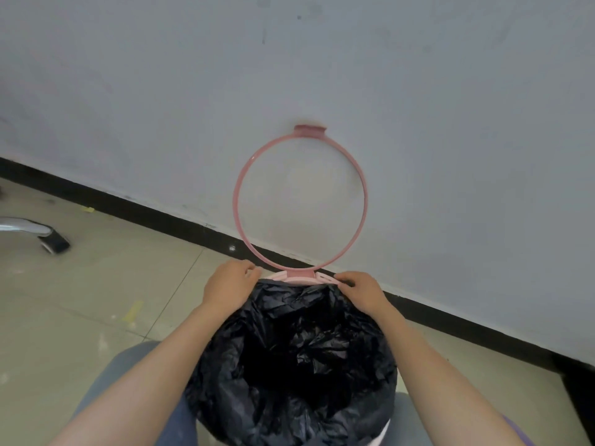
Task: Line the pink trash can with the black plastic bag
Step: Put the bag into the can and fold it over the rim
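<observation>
The black plastic bag (289, 355) sits inside the pink trash can (325, 277) and folds over most of its rim, hiding nearly all of the can. Only the far rim by the hinge shows pale pink. The can's pink retaining ring (238, 188) is flipped up and leans against the wall. My left hand (230, 286) grips the bag's edge at the far left of the rim. My right hand (360, 291) pinches the bag's edge at the far right, just beside the hinge.
A grey wall (450, 123) with a black baseboard (145, 210) stands right behind the can. A chrome chair leg with a caster (48, 238) lies on the tiled floor at the left. My knees flank the can at the bottom.
</observation>
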`<state>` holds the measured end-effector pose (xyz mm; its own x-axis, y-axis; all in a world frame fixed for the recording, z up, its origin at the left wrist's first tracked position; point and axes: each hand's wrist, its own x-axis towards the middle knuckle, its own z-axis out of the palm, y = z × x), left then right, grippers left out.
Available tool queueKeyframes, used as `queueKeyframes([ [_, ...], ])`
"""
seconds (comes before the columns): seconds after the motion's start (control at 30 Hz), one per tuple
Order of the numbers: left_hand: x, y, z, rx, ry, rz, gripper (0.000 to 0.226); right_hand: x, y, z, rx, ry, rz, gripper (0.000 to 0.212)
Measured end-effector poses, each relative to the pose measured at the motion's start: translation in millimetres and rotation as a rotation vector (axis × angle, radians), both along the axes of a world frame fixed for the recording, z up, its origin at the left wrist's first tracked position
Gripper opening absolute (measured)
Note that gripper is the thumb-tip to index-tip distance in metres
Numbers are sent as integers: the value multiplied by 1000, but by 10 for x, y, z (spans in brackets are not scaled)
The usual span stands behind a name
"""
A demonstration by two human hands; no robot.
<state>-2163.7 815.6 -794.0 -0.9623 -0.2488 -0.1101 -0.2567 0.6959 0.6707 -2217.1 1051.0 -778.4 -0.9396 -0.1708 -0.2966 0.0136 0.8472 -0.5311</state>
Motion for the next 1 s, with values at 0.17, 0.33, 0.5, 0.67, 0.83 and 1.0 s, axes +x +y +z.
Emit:
queueKeyframes([
  [0.17,53,96,-88,-133,-11,-113,21,-61,65,21,-56,-20,75,21],
  [0.33,119,131,-176,-41,108,57,21,-16,77,-171,-220,117,-187,9],
  [0.5,-36,88,-240,137,46,180,16,-137,-38,-296,-197,109,-244,15],
  [0.67,-210,22,-336,535,-116,299,23,-294,-53,-321,-236,-98,-394,35],
  [0.83,-148,-100,-290,457,-140,339,16,-282,61,-228,-356,-207,-564,17],
  [1.0,462,-155,-102,29,-65,154,46,324,360,-5,-140,86,-295,36],
])
